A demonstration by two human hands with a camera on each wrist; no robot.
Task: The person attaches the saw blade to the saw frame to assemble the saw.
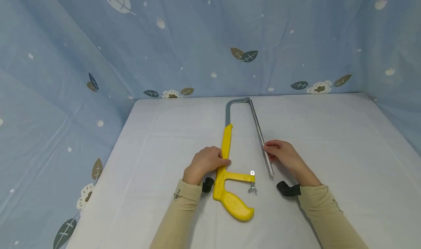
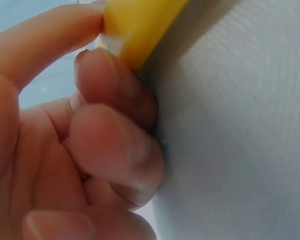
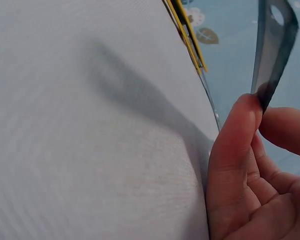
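A hacksaw frame with a yellow handle [image 1: 236, 206] and a grey front arm [image 1: 228, 113] lies on the white cloth. My left hand [image 1: 205, 161] grips its yellow bar; in the left wrist view thumb and fingertips hold the yellow edge [image 2: 140, 30]. The saw blade [image 1: 258, 126] meets the frame at the far end and slants away from it at the near end. My right hand [image 1: 284, 155] pinches the blade near its lower end. In the right wrist view the blade end [image 3: 275, 45], with a hole, stands above the thumb and finger.
The frame's lower yellow arm carries a pin and wing nut [image 1: 252, 187]. White cloth [image 1: 164, 132] covers the table, and a blue patterned curtain [image 1: 197, 40] hangs behind and at both sides. Black wrist-worn pieces [image 1: 288, 189] sit at both wrists.
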